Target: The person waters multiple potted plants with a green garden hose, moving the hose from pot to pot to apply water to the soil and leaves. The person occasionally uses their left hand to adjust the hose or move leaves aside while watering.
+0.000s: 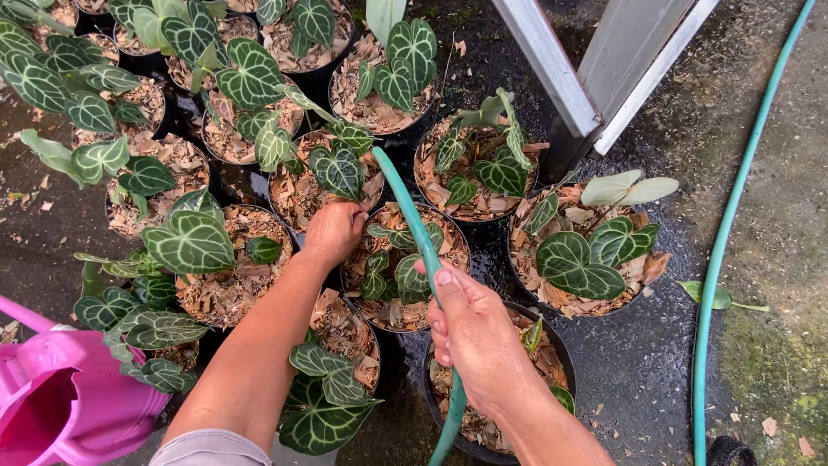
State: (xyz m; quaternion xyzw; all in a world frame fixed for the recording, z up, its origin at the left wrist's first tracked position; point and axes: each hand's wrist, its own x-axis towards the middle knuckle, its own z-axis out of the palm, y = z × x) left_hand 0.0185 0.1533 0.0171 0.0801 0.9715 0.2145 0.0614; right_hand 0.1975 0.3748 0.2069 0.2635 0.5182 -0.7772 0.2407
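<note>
My right hand grips a green garden hose, thumb pressed along it; the hose end reaches up toward a potted plant with dark heart-shaped, white-veined leaves. My left hand is closed low among the leaves of that plant, at the rim of its black pot. Between my hands sits another black pot with small veined leaves and dry brown mulch.
Many black pots of similar veined plants crowd the wet dark ground, left and top. A pink watering can stands at the lower left. The hose loops along the right. A metal post leans at the top right.
</note>
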